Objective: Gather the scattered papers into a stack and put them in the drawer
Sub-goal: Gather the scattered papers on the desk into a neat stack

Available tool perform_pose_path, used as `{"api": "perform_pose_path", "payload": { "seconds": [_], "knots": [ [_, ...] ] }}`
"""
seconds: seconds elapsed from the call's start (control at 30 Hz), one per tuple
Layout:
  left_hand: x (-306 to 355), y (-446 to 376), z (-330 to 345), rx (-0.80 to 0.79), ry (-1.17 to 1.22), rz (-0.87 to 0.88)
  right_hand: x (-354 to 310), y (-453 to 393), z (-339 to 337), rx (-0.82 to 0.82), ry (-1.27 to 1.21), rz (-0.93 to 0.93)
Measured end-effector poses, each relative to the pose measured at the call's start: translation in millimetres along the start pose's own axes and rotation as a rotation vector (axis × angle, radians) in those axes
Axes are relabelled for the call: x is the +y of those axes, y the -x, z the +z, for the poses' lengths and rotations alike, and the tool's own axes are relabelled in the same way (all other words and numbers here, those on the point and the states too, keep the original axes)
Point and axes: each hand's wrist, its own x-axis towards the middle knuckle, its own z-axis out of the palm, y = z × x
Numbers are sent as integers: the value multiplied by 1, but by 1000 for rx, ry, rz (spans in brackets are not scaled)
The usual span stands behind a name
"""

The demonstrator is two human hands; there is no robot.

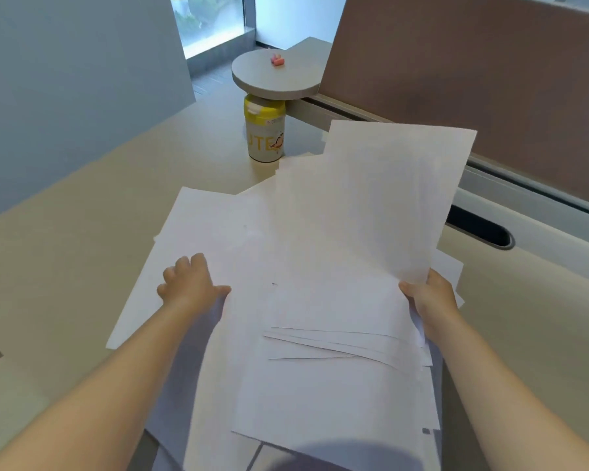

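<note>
On the beige table (82, 205), the left hand (189, 287) grips the left edge of the loose white papers (306, 300), fingers curled over the sheets. The papers lie fanned across the table's middle, overhanging its near edge. The right hand (429, 295) pinches a raised sheet (388, 198). Behind stands a yellow-lidded canister (265, 130).

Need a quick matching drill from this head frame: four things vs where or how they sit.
Things:
1. left hand
2. right hand
3. canister
4. pink object

States:
A. on the round shelf
B. on the desk, under the round shelf
C. grips the raised sheet
D. holds the left edge of the papers

Pairs: 1-D, 2-C, 3-B, 4-A
</note>
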Motion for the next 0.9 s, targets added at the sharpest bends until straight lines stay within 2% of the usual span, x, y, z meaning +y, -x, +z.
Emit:
{"api": "perform_pose_path", "payload": {
  "seconds": [0.1, 0.27, 0.4, 0.47, 0.63, 0.77, 0.9],
  "knots": [
    [-10, 4, -1, -42, -31, -32, 1, 6, -10, -26, -32, 10],
    [-11, 11, 0, -131, 109, -72, 4, 13, -16, -45, -32, 9],
    [-14, 18, 6, -146, 174, 21, 6, 16, -14, -46, -48, 5],
    [-17, 17, 7, -101, 277, 43, 6, 17, -15, -51, -70, 5],
    [-17, 14, -2, -40, 800, -73, 7, 16, -24, -144, -125, 51],
    [3, 17, 1, -197, 989, -114, 11, 18, -24, -236, -38, 121],
    [36, 23, 15, -250, 999, -60, 13, 19, -15, -367, 79, 177]
  ]
}}
